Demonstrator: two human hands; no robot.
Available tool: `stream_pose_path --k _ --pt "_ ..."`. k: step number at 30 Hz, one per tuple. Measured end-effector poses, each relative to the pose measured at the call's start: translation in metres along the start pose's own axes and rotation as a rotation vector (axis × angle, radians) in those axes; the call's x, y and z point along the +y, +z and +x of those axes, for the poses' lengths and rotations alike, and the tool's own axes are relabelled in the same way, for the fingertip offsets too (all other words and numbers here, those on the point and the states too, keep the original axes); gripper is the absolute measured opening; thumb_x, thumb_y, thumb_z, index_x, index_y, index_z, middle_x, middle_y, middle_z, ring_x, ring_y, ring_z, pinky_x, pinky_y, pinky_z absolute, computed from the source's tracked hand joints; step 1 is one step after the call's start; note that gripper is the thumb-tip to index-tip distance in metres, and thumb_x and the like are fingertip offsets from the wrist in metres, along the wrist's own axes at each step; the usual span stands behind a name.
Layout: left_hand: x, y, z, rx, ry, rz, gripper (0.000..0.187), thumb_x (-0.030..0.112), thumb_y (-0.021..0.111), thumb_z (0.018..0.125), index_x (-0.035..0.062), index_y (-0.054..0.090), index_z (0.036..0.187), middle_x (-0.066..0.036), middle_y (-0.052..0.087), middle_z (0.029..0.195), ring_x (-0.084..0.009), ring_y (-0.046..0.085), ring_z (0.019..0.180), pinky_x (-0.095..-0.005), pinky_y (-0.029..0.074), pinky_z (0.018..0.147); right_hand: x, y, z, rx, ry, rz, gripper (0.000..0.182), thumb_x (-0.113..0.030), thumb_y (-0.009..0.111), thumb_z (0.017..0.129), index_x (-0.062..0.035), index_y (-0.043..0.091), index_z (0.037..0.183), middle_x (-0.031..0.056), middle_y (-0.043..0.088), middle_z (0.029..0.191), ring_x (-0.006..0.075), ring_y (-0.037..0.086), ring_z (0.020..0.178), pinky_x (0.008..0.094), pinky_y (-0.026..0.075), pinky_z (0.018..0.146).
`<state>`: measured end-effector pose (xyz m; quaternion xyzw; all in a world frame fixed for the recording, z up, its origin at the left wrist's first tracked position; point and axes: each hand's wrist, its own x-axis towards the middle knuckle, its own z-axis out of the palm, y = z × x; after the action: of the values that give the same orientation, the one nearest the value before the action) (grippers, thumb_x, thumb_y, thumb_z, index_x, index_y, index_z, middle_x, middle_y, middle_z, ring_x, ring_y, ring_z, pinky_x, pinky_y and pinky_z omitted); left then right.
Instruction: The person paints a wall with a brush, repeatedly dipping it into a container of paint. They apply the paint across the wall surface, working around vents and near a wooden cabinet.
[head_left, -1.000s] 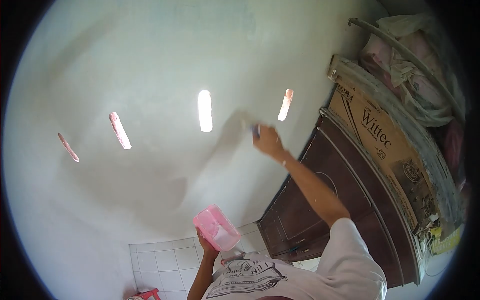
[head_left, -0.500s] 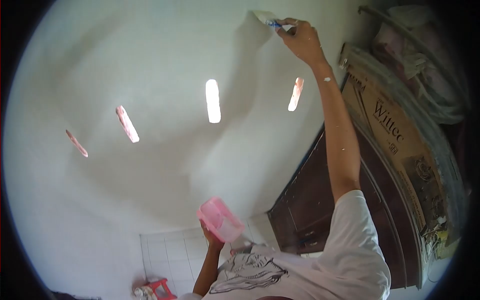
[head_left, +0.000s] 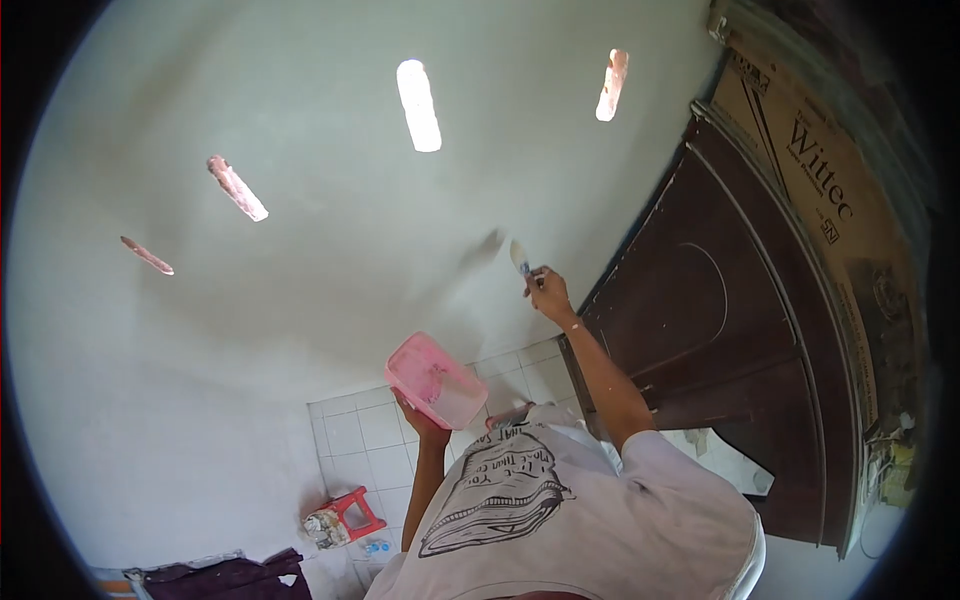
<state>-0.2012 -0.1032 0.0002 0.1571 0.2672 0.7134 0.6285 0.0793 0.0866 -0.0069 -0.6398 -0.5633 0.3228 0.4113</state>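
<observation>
My right hand (head_left: 549, 293) is closed round the handle of a putty knife (head_left: 518, 256), its pale blade pointing up in front of the wall (head_left: 330, 240). The blade casts a shadow on the wall beside it. Lower and further left, my left hand (head_left: 422, 420) grips a pink plastic tub (head_left: 411, 362) by its side and underneath. Whitish material shows inside the tub, with smears on its inner wall. White specks dot my right forearm.
Several bright slots (head_left: 419, 105) cut through the wall. At right stands a dark wooden cabinet (head_left: 690, 260) with a printed cardboard box (head_left: 800, 150) on top. Below are white tiles (head_left: 380, 430), a red stool (head_left: 362, 512) and dark purple cloth (head_left: 225, 580).
My right hand has come down from high on the wall with the putty knife, drawing nearer to the tub. The view has tilted lower, and my left hand still holds the tub.
</observation>
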Motion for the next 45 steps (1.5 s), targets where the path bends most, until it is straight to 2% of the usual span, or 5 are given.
stream_pose_path --k 10,13,20,29,45 --pt "-0.014 -0.004 0.013 0.050 -0.051 0.022 0.069 0.065 0.033 0.099 0.0174 0.037 0.149 -0.007 0.049 0.142 -0.0290 0.048 0.130 -0.0472 0.042 0.108 -0.096 -0.085 0.095 0.382 -0.343 0.223 0.040 -0.036 0.041 0.108 -0.0013 0.051 0.091 0.0041 0.047 0.058 0.0109 0.043 0.038 0.0276 0.037 0.039" --pt "-0.019 0.016 0.017 0.090 -0.043 0.018 0.070 0.066 0.033 0.099 0.0177 0.036 0.149 -0.006 0.049 0.142 -0.0293 0.049 0.130 -0.0472 0.042 0.108 0.006 -0.036 0.117 0.435 -0.313 -0.172 0.031 -0.025 0.040 0.106 0.0016 0.055 0.099 0.0288 0.063 0.075 0.0515 0.060 0.067 0.0495 0.051 0.060" --pt "-0.034 0.035 0.027 0.079 -0.072 -0.004 0.068 0.065 0.032 0.100 0.0179 0.036 0.149 -0.007 0.047 0.144 -0.0297 0.047 0.132 -0.0485 0.041 0.109 0.093 -0.022 0.070 -0.161 0.511 0.153 0.043 -0.035 0.053 0.098 0.0068 0.063 0.093 0.0153 0.067 0.070 0.0214 0.062 0.047 0.0391 0.050 0.048" --pt "-0.053 0.063 0.043 0.068 -0.117 0.042 0.070 0.067 0.033 0.098 0.0179 0.038 0.148 -0.006 0.051 0.140 -0.0292 0.051 0.128 -0.0477 0.044 0.107 -0.161 -0.164 0.066 0.149 -0.093 0.234 0.041 -0.031 0.050 0.103 0.0027 0.062 0.083 0.0125 0.055 0.056 0.0250 0.055 0.043 0.0376 0.048 0.049" --pt "-0.092 0.082 0.039 0.165 -0.117 -0.003 0.073 0.069 0.035 0.097 0.0165 0.039 0.147 -0.007 0.050 0.140 -0.0298 0.051 0.128 -0.0471 0.045 0.105 -0.026 -0.147 0.114 -0.074 0.264 0.160 0.045 -0.039 0.050 0.102 0.0009 0.062 0.084 0.0115 0.062 0.066 0.0230 0.058 0.050 0.0395 0.048 0.051"
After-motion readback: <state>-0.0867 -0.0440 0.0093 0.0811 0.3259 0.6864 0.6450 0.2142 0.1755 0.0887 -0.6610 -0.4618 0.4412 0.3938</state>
